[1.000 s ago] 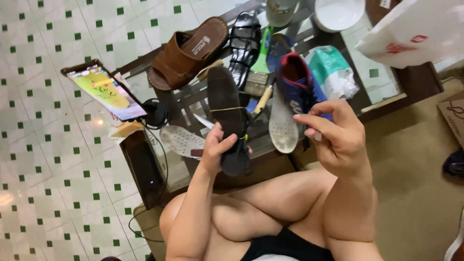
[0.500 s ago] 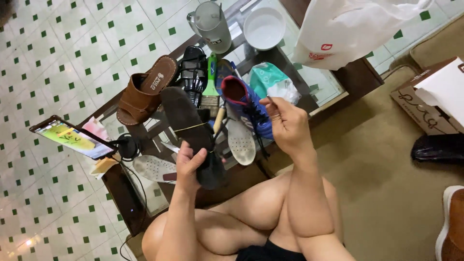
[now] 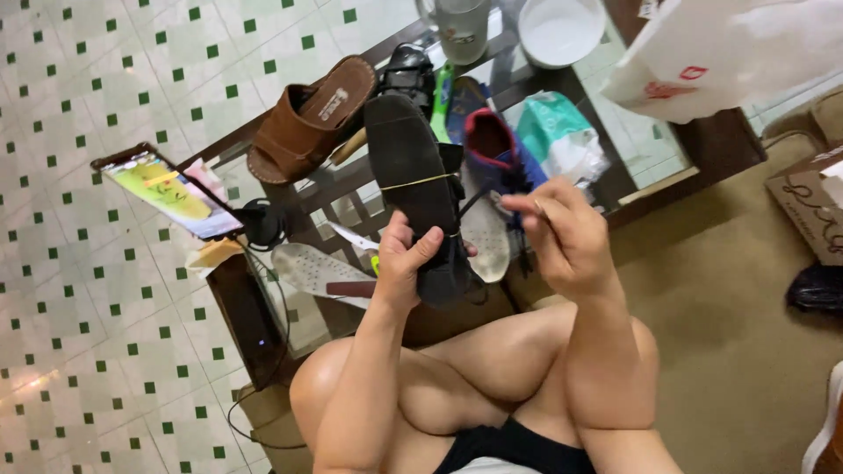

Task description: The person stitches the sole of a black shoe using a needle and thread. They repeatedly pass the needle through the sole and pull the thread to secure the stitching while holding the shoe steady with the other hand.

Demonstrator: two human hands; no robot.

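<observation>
Head view, looking down over our knees. Our left hand point(image 3: 406, 263) grips a dark sandal point(image 3: 420, 189) by its heel end, fingers closed round the sole, holding it sole-up and tilted away from us above the near edge of the worktop point(image 3: 347, 206). A thin yellowish thread point(image 3: 420, 183) crosses the sole about midway along. Our right hand point(image 3: 562, 237) is raised just beside the sandal, thumb and forefinger pinched together on what appears to be the free end of the thread; whether a needle sits in the pinch is too small to tell.

On the worktop beyond lie a brown slide sandal point(image 3: 309, 118), a black strapped sandal point(image 3: 408, 72), a blue and red shoe point(image 3: 490, 145), two pale insoles point(image 3: 312, 268), a green pouch point(image 3: 555, 132), a frosted mug point(image 3: 458, 28) and a white bowl point(image 3: 562, 31). A phone point(image 3: 171, 189) with a lit screen leans at the left edge, and a white plastic bag point(image 3: 729, 53) hangs at upper right.

In our judgement the step goes well if we keep the left grip firm so the sole does not twist, draw the thread taut in line with the stitch, not sideways, and keep the pinch close to the sole for control
</observation>
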